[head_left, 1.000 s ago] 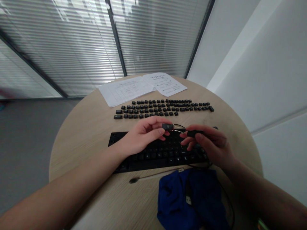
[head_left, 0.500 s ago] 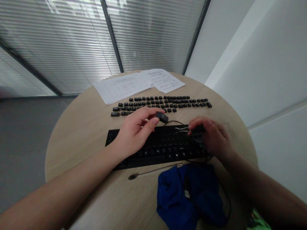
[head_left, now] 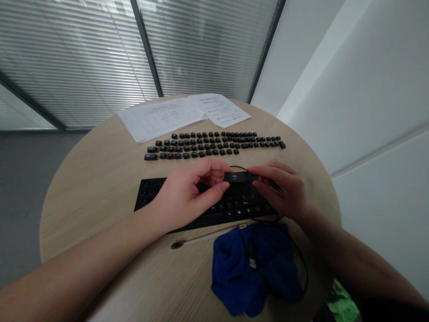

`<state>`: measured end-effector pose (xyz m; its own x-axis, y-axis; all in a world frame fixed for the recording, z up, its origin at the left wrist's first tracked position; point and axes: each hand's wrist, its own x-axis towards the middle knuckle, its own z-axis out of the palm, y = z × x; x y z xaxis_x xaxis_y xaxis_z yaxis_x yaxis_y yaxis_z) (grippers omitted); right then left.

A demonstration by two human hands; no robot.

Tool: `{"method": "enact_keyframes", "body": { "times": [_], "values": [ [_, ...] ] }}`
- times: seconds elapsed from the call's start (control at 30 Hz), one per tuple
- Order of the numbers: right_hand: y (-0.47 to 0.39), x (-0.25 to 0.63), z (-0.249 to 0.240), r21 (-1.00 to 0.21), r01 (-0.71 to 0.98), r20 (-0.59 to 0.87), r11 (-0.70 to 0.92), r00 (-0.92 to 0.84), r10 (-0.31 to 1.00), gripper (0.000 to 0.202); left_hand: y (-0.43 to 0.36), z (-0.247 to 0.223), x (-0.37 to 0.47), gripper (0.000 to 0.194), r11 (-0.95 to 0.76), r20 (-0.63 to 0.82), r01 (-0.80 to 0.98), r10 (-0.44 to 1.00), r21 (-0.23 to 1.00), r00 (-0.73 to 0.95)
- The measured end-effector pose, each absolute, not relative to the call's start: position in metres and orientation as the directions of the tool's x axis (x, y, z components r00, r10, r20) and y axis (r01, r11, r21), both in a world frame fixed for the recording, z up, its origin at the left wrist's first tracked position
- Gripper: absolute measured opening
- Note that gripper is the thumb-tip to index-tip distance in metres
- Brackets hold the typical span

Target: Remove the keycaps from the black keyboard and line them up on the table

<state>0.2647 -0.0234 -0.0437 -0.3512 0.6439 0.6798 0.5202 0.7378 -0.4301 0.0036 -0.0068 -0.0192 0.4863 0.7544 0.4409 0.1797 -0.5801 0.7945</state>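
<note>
A long black Enter keycap [head_left: 235,177] is held level above the keyboard, its white lettering facing me. My left hand [head_left: 191,190] pinches its left end between thumb and fingers. The fingers of my right hand [head_left: 283,183] are closed at its right end, where a dark part shows between the fingertips. Whether the metal-pronged tool is still inside my right hand is hidden. Below both hands lies the black keyboard [head_left: 214,218], with bare key positions at its left end and keycaps along its near rows. Behind it, loose black keycaps [head_left: 177,155] are lined up in rows.
White printed papers [head_left: 164,118] lie at the back of the round wooden table [head_left: 90,197]. Nearer me are a thin brush [head_left: 201,238] and a crumpled blue cloth [head_left: 234,268], with a USB plug [head_left: 252,263] on top. Window blinds stand beyond the table.
My right hand has moved left to the Enter keycap, and the metal prongs at its fingertips no longer show. The keycap has turned level in my left hand. The view has shifted slightly.
</note>
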Motion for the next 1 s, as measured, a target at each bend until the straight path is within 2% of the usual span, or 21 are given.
{"method": "enact_keyframes", "body": {
  "times": [0.2,0.4,0.5,0.6,0.7,0.77,0.87,1.0],
  "values": [
    [-0.023,0.257,-0.043,-0.409,0.468,0.706,0.784,-0.381,0.596,0.033,-0.007,-0.022,0.009,0.018,-0.562,0.404,0.181,0.75,0.807,0.523],
    [-0.024,0.252,-0.044,-0.418,0.455,0.679,0.786,-0.419,0.603,0.022,-0.011,-0.028,0.015,0.024,-0.529,0.348,0.211,0.76,0.822,0.549],
    [-0.024,0.256,-0.042,-0.424,0.514,0.651,0.746,-0.399,0.645,0.019,-0.009,-0.025,0.013,0.035,-0.526,0.327,0.244,0.764,0.815,0.556],
    [-0.025,0.266,-0.039,-0.433,0.61,0.645,0.664,-0.305,0.701,0.017,0.0,-0.023,0.003,0.043,-0.603,0.316,0.4,0.749,0.69,0.583],
    [-0.024,0.28,-0.039,-0.482,0.683,0.629,0.549,-0.167,0.76,0.02,0.013,-0.027,-0.01,0.042,-0.696,0.288,0.572,0.709,0.434,0.644],
    [-0.023,0.288,-0.041,-0.52,0.692,0.612,0.5,-0.106,0.783,0.024,0.022,-0.034,-0.019,0.044,-0.718,0.255,0.621,0.694,0.314,0.673],
    [-0.022,0.297,-0.043,-0.552,0.674,0.581,0.492,-0.112,0.806,0.028,0.028,-0.044,-0.027,0.049,-0.724,0.215,0.652,0.69,0.226,0.691],
    [-0.027,0.299,-0.037,-0.536,0.688,0.526,0.489,-0.181,0.831,0.032,0.028,-0.052,-0.033,0.053,-0.733,0.196,0.652,0.681,0.196,0.706]
  ]
}}
